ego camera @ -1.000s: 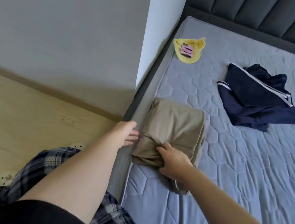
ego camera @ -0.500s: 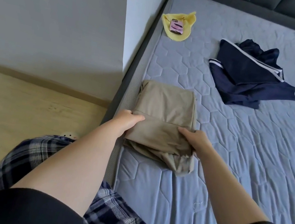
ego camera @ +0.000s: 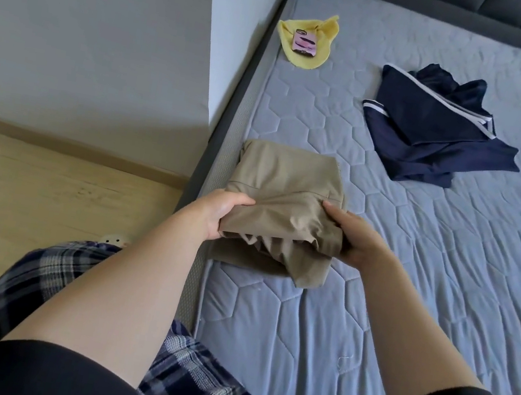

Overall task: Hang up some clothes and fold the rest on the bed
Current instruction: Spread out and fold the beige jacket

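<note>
Tan garment (ego camera: 284, 180): folded, at the mattress (ego camera: 446, 282) left edge.
Your left hand (ego camera: 216, 212): fingers curled round its near-left fold.
Your right hand (ego camera: 354, 240): grips its near-right fold.
Navy garment (ego camera: 436, 138): crumpled, well apart.

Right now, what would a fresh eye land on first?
The left hand and right hand grip the near end of a folded tan garment at the left edge of the mattress. Farther back and to the right lies a crumpled navy garment with white stripes. Near the far left corner, a phone sits on a yellow cloth.
</note>
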Tool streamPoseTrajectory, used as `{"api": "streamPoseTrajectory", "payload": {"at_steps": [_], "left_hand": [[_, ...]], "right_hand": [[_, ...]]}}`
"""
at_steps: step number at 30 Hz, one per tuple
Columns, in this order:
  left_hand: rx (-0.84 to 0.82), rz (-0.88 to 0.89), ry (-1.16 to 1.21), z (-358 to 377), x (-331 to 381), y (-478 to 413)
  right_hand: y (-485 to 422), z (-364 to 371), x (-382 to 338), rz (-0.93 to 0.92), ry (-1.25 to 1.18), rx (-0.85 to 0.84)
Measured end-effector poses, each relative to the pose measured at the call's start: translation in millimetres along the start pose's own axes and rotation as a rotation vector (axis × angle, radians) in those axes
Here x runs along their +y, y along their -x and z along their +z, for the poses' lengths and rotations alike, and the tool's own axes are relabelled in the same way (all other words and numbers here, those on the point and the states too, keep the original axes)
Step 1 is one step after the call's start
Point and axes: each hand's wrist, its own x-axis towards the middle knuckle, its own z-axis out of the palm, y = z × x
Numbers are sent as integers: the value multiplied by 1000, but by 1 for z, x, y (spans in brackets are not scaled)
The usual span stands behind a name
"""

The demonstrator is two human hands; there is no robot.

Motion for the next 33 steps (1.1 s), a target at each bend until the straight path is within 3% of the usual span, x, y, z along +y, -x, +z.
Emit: {"api": "streamPoseTrajectory", "payload": {"at_steps": [3,6,9,15,20,25,28,31,33], "left_hand": [[7,29,60,4,0,0],[35,55,71,6,-2,-1],[35,71,104,8,0,1],[-29,104,182,8,8,10],[115,-1,105,0,-9,9],[278,-92,-159,-5,-33,-3],[344,-98,-364,-1,-28,-6],[478,-35,-684,8,-20,-2],[532,111,-803,12,-16,-3]], "right_hand": [[7,-8,4,164,505,71],[15,-9,9,328,595,-55],[17,-5,11,330,387,-146],[10,6,3,83,-274,-44],[2,10,21,-2,-368,120],[-2,3,57,164,-180,320],[0,2,51,201,71,447],[5,13,44,137,493,484],[4,18,47,-73,801,596]]}}
